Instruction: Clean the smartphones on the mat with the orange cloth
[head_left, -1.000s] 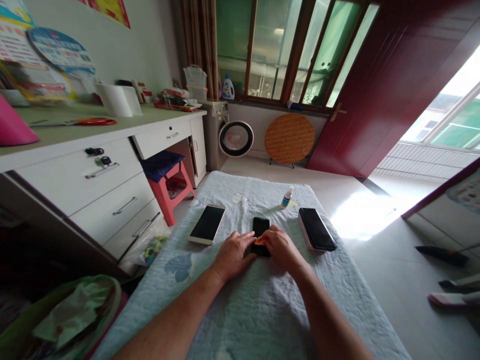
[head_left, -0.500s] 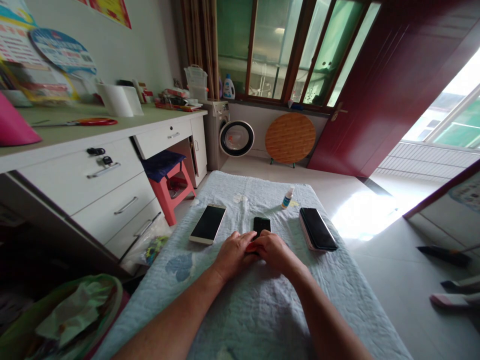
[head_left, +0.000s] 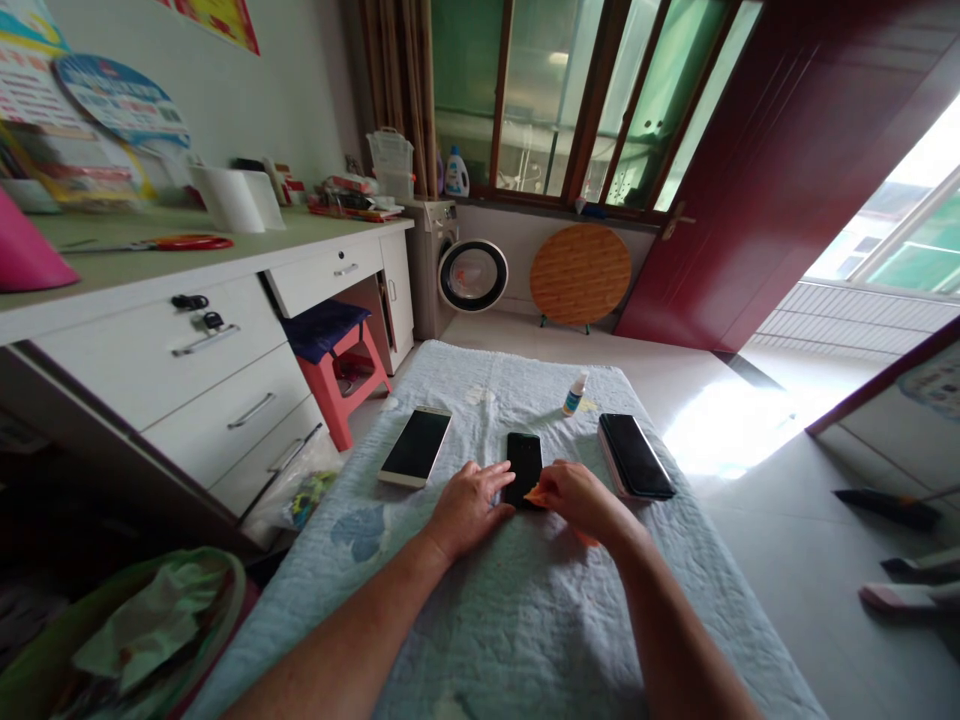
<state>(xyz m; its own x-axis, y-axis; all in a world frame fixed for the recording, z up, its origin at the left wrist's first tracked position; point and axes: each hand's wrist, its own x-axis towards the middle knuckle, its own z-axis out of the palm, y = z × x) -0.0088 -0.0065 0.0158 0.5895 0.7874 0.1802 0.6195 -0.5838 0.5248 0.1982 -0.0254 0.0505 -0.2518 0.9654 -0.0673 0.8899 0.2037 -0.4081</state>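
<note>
A small black phone lies screen up in the middle of a pale blue quilted cloth. My left hand rests beside its left edge, fingers pressed on the phone's lower left side. My right hand is just right of the phone, pinched on a small orange cloth that touches the phone's lower right corner. A gold-edged phone lies to the left and a larger dark phone to the right. A small spray bottle stands beyond them.
A white desk with drawers runs along the left, with a red stool under it. A bin with a green bag sits at the lower left. A washing machine and a folded round table stand by the far wall.
My right hand has slid to the right off the black phone with the orange cloth, uncovering more of the screen. My left hand has stayed at the phone's left side.
</note>
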